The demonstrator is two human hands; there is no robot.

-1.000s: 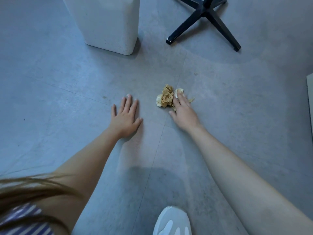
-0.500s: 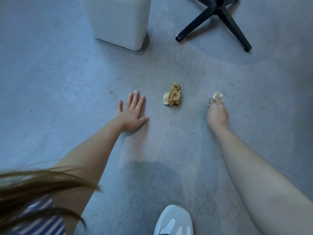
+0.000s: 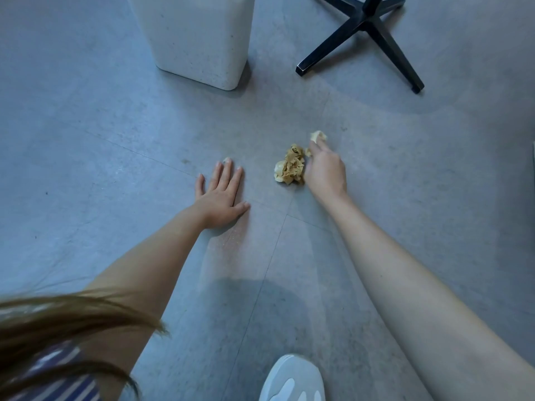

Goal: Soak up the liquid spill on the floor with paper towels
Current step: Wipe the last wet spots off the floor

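Hair [image 3: 58, 322], brown and blurred, swept across the lower left corner and hid most of a blue-and-white striped garment [image 3: 60, 390], itself cut off by the edge of view. Cut off too were the white shoe [image 3: 292, 380] at the bottom, only its rounded toe showing; the white bin [image 3: 199, 39] at the top, only its speckled, round-cornered lower part in sight; and the black chair base [image 3: 367, 27], straight legs in a cross, its column lost above. Down on the floor [image 3: 101, 140], the right hand [image 3: 325, 172] had its back to the camera, fingers curled under and mostly hidden, pinching a small pale wad of paper towel [image 3: 318, 136] that poked out past the fingertips. Whether that wad touched the floor could not be told. Just beside that hand, on its left and touching it or nearly so, lay the stained wad [image 3: 289, 169], crumpled tight, tan-brown over most of its folds with a paler patch at its near left end, close to a seam between tiles. The left hand [image 3: 221, 195] was spread flat, palm down on the floor, fingers straight and thumb out, holding nothing, apart from the stained wad. The floor was grey, matte and finely mottled, laid in large tiles with thin joints. Any liquid on it was hard to make out; a faint paler patch showed below the left wrist, wet or dry I could not tell.
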